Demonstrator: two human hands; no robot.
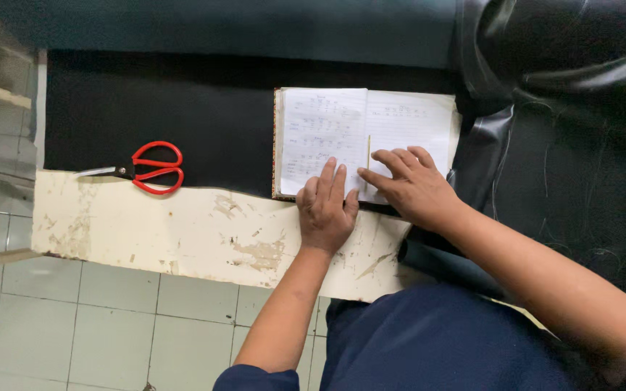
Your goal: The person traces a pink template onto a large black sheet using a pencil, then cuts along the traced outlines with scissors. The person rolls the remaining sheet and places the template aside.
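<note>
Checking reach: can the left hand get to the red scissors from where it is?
Probably yes. The left hand rests flat on the open notebook; the red-handled scissors lie to its left on the black sheet, nothing between them.

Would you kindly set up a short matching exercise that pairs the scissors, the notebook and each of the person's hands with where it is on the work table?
Things:
1. scissors
2. notebook
3. left hand
4. right hand

Places:
A. flat on the lower part of the right-hand page
B. lying open on the black sheet
C. far left, red handles, blades pointing left
D. fingers on the lower left-hand page, palm over the worn white table edge

Pairs: 1-C, 2-B, 3-D, 4-A
</note>
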